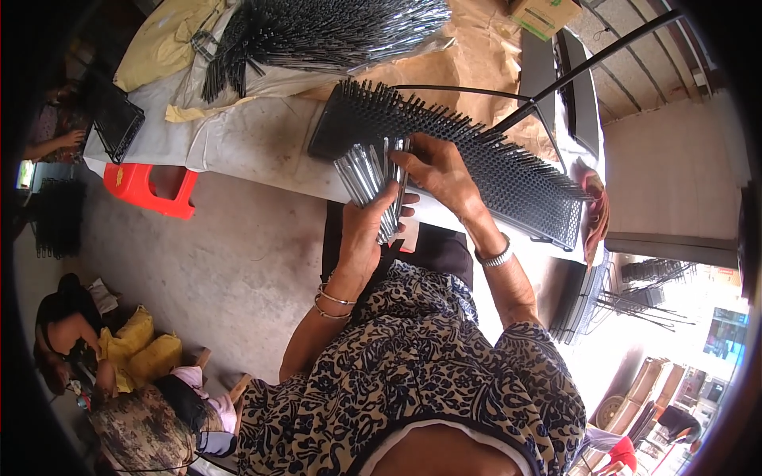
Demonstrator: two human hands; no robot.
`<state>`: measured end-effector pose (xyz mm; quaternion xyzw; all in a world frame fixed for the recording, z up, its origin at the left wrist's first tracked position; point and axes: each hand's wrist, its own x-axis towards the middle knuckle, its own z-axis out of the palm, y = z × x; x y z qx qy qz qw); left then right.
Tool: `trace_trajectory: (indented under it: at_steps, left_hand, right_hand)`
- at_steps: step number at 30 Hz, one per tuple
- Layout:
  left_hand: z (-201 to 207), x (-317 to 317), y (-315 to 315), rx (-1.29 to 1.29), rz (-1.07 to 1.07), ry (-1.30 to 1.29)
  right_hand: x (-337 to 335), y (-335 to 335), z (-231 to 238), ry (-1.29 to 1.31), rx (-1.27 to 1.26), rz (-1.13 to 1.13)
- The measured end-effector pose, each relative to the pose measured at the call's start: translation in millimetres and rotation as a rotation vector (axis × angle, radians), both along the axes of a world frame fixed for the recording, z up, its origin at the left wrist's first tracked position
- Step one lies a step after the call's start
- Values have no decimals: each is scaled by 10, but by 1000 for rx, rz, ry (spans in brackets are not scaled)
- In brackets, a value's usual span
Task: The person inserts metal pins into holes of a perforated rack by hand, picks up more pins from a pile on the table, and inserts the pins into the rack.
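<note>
Silver metal rods [361,174], gathered in a loose fan, sit in the left hand [365,224], whose fingers curl around the bundle with the thumb pressed across its front. At its right side the right hand [446,176] has thumb and forefinger nearly together on the upper ends; whether they pinch one rod or several cannot be told. The bundle is raised before the table's near edge, just beside the black perforated rack.

Slipping seems the likeliest trouble: the rods look smooth and splay at the top, so a pull on one while the left thumb eases could drag its neighbours loose. With the lower ends jutting past the palm near the lap, strays would probably fall there or to the floor. The watch [496,252] on the right wrist could also catch on the rack if that arm swept low.

That perforated rack [332,131] lies slantwise on the table [278,127], dark rods standing in its holes and bristling along the far edge. Beyond it, a heap of dark rods [317,36] spreads over wrapping paper [476,47]. A cardboard box [546,14] at the far edge and yellow sacks [155,355] on the floor hide their contents.
</note>
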<state>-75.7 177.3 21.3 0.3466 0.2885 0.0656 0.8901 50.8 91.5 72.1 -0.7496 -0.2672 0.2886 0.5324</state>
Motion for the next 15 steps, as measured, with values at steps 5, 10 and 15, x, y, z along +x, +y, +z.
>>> trace_trajectory:
  at_steps: [5,10,15]
  left_hand:
    - [-27,3,0,15,6,-7]
    - [-29,7,2,11,33,-13]
    - [-49,-11,49,-29,10,-8]
  right_hand:
    - [-34,1,14,-30,-18,-21]
    - [-27,6,40,-29,-37,-6]
    - [51,-27,-113,69,45,43]
